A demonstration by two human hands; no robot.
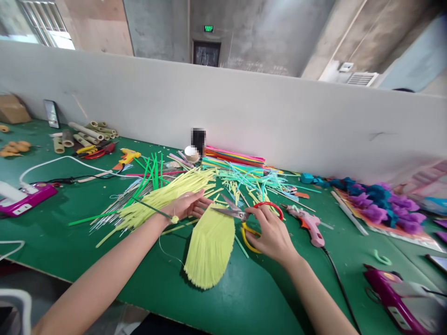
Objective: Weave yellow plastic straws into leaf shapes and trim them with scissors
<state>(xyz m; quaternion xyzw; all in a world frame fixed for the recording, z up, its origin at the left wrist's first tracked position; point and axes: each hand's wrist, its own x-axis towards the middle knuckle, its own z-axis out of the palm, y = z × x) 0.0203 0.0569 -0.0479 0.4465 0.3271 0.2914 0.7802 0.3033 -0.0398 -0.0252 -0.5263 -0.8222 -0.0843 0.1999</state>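
Table [258, 307] with a smooth green top fills the near ground, its front edge running along the lower left. Near that edge, at the clock's centre, stands a pale-yellow fan of fuzzy strips [209, 253], narrow end up. Toward four o'clock lies a purple-and-white power strip [394, 300].

Of the two hands, the right hand [270, 232], between two and three, is closed through the loops of steel scissors with red and yellow handles [239, 214]; their blades are parted at the fan's top. The left hand [190, 205], at eleven, has loosely curled fingers beside that top; whether it grips the fan cannot be told.

A pink glue gun [314, 232] lies near three, a second purple power strip [38, 193] past nine. Loose pale-yellow stems [174, 186] heap up at eleven. Farther off, cut bamboo tubes [91, 135] sit between ten and eleven, and a bundle of multicoloured stems [237, 156] just past twelve.

A plain white partition [139, 93] closes the table's far side. Beyond rise bare grey concrete walls [265, 32], with a dark door [206, 55] under a green exit sign [208, 28] at twelve and a barred window [45, 18] toward eleven.
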